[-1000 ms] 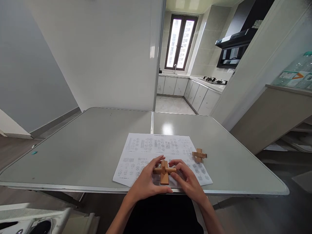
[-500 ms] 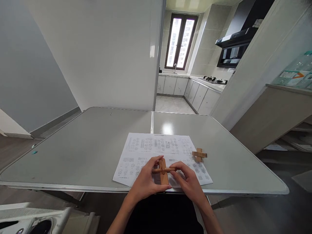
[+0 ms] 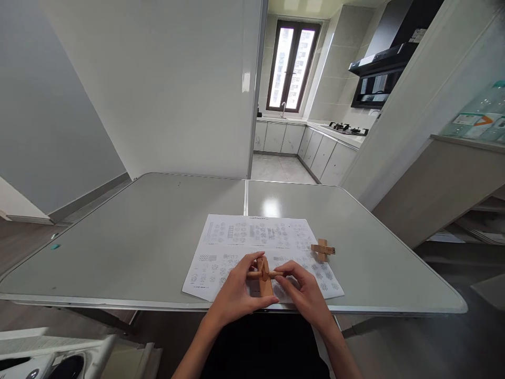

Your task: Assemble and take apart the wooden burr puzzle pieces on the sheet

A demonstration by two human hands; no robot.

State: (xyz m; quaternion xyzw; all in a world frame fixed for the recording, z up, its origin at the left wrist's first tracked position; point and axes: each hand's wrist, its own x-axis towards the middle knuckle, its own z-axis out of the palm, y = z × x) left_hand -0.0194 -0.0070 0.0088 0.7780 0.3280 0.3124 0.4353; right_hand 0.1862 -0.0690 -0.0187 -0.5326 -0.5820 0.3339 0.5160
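Note:
Over the near edge of a printed sheet (image 3: 232, 237), my left hand (image 3: 240, 287) is closed round a wooden block puzzle (image 3: 265, 287), thumb at its near end and fingers at its far end. A thin round wooden rod crosses the puzzle from side to side. My right hand (image 3: 300, 284) pinches the right end of that rod (image 3: 276, 273) between thumb and fingertips. To the right, a second set of wooden pieces (image 3: 323, 250), joined in a cross, lies partly on the sheet's right edge.
The sheet lies on a grey table (image 3: 118, 247) with a metal rim and a centre seam. A small teal object (image 3: 54, 246) sits near the table's left edge. Plastic bottles (image 3: 479, 118) stand on a shelf at the right. Beyond is a kitchen with a stove (image 3: 347, 129).
A small part at the puzzle's middle, where the rod crosses, appears turned. Both hands stay almost in place; the cross-shaped pieces have not moved.

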